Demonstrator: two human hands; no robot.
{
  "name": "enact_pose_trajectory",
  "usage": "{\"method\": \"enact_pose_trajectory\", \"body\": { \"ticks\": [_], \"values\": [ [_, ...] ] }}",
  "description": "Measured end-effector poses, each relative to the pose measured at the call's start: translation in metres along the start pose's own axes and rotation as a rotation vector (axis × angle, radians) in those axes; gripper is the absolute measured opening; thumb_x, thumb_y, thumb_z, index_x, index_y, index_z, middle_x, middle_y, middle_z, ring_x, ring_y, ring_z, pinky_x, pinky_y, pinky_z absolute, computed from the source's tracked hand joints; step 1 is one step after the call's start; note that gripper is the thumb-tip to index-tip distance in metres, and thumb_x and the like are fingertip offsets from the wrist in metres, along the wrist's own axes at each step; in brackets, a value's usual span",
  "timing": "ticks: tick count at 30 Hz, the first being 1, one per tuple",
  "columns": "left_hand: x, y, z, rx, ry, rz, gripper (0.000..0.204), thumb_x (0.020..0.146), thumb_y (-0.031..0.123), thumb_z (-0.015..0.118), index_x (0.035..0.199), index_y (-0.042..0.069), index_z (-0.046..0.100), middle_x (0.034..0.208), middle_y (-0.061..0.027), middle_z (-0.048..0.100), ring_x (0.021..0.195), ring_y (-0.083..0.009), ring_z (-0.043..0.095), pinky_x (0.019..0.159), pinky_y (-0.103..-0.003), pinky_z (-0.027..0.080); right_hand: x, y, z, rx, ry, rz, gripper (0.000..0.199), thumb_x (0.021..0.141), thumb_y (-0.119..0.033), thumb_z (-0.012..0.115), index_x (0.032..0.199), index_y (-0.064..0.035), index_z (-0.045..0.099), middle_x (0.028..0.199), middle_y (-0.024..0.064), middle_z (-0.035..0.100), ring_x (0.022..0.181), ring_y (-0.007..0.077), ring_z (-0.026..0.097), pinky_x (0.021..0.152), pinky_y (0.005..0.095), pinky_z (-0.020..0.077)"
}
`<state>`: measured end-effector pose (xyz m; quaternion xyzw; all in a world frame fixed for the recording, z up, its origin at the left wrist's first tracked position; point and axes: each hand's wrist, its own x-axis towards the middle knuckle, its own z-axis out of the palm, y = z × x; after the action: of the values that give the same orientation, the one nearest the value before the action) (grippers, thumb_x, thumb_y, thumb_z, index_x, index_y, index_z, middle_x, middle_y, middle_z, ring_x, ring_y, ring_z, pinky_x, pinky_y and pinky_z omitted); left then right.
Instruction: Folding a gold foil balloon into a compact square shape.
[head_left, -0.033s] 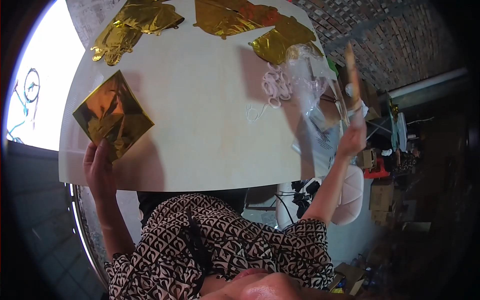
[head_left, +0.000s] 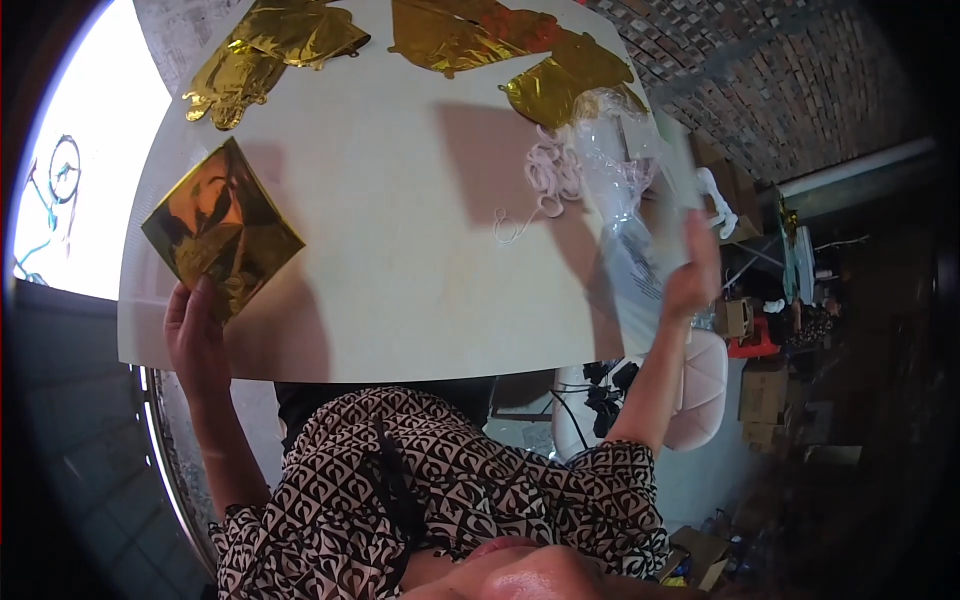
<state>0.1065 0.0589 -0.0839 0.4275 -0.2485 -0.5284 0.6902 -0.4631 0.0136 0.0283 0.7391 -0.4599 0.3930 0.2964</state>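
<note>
Plainly, the folded gold foil square (head_left: 222, 232) is the likeliest thing to suffer. The left hand (head_left: 196, 335) pinches its near corner at the front edge of the pale bench (head_left: 400, 250), thumb on top of the foil, the other fingers hidden behind it. Held by one corner only, the sheet could crease, slip from the pinch, or drop over the bench edge. The square itself is shiny, orange-gold, wrinkled with mirror-like reflections, lying diamond-wise on the left side of the bench.

Further back, crumpled gold foil pieces (head_left: 270, 50) lie along the far edge, with more gold foil shapes (head_left: 500, 40) to their right; a careless sweep could push them off.

In the middle right, a coil of pale pink string (head_left: 550, 175) trails one loose end across the bench, and it might snag when the plastic beside it is lifted.

On the right, the right hand (head_left: 692, 275) grips a clear plastic wrapper (head_left: 625, 200) raised over the bench's right edge. The hand is blurred, so I cannot tell how its fingers close. The limp, slippery wrapper could slide free or drag the string with it.
</note>
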Motion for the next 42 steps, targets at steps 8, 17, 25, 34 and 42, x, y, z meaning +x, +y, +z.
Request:
{"method": "enact_pose_trajectory", "body": {
  "ticks": [8,17,25,34,42],
  "values": [
    [0.004,-0.002,-0.008,-0.189,0.005,-0.041,0.018,0.1,0.008,0.059,0.115,0.001,0.063,0.112,-0.0086,0.069,0.101,-0.0139,0.067,0.09,-0.027,0.053,-0.014,-0.12,0.083,0.67,-0.762,-0.171,0.032,0.072,0.008,0.071,0.098,-0.0098,0.072,0.119,0.0074,0.072,0.124,0.0284,0.062,0.11,0.0503,0.0444],
    [-0.009,0.006,-0.017,-0.134,0.034,-0.064,0.016,0.1,0.008,0.059,0.113,0.001,0.064,0.108,-0.0072,0.071,0.097,-0.0114,0.067,0.086,-0.024,0.053,-0.001,-0.079,0.077,0.458,-0.787,0.324,0.034,0.076,0.004,0.07,0.108,-0.0076,0.07,0.119,0.0075,0.07,0.123,0.0299,0.061,0.102,0.0403,0.0502],
    [0.0,0.004,0.002,-0.125,0.007,-0.055,0.014,0.1,0.007,0.059,0.111,0.001,0.064,0.107,-0.0071,0.07,0.095,-0.0114,0.066,0.085,-0.024,0.052,0.057,-0.173,0.15,0.746,-0.756,-0.424,0.035,0.083,-0.006,0.071,0.117,-0.0071,0.066,0.123,0.0105,0.063,0.11,0.0317,0.06,0.097,0.0389,0.0501],
    [-0.06,-0.014,0.048,0.0,-0.257,-0.512,0.021,0.092,0.007,0.066,0.112,-0.001,0.068,0.102,-0.0046,0.071,0.09,-0.0132,0.066,0.087,-0.029,0.054,0.107,-0.184,0.181,0.844,-1.329,-0.394,0.042,0.067,-0.004,0.081,0.083,-0.006,0.042,0.099,0.0094,0.057,0.095,0.0311,0.055,0.075,0.0412,0.0445],
    [-0.057,-0.013,0.095,0.738,-0.893,-0.019,0.013,0.09,0.009,0.067,0.084,-0.002,0.064,0.06,-0.0147,0.054,0.051,-0.03,0.052,0.121,-0.047,0.03,0.1,-0.173,0.181,0.775,-1.503,-0.167,0.032,0.075,-0.013,0.08,0.087,-0.0043,0.052,0.079,0.0082,0.057,0.076,0.0249,0.057,0.069,0.0372,0.0458]
  ]
}}
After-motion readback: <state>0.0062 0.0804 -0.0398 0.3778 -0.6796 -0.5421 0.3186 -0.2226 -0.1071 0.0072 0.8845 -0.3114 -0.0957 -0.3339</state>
